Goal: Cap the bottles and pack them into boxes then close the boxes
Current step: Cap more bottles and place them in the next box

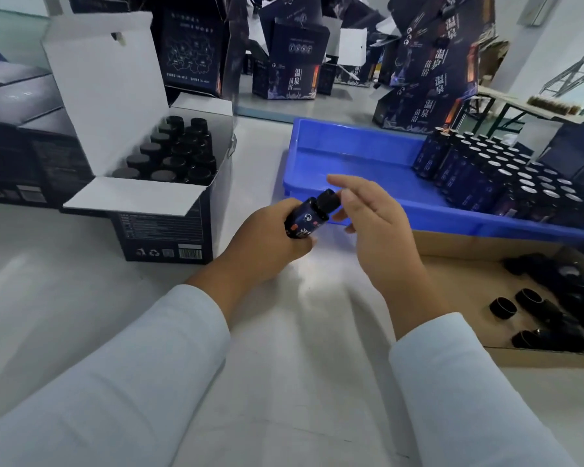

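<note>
My left hand (pixel 267 237) grips a small dark blue bottle (pixel 305 219), tilted with its black cap (pixel 327 200) pointing up and right. My right hand (pixel 371 217) is beside the cap, its fingers loosely spread and the thumb close to the cap; whether it touches is unclear. An open black box (pixel 169 227) at the left holds several capped bottles (pixel 172 156), its white lid standing up. A blue tray (pixel 351 156) behind my hands carries several uncapped bottles (pixel 506 176) at its right end.
A shallow cardboard tray (pixel 469 284) at the right holds loose black caps (pixel 533 311). Closed black boxes (pixel 17 156) lie at the far left. Open and stacked dark boxes (pixel 294 62) crowd the back of the white table (pixel 284 332).
</note>
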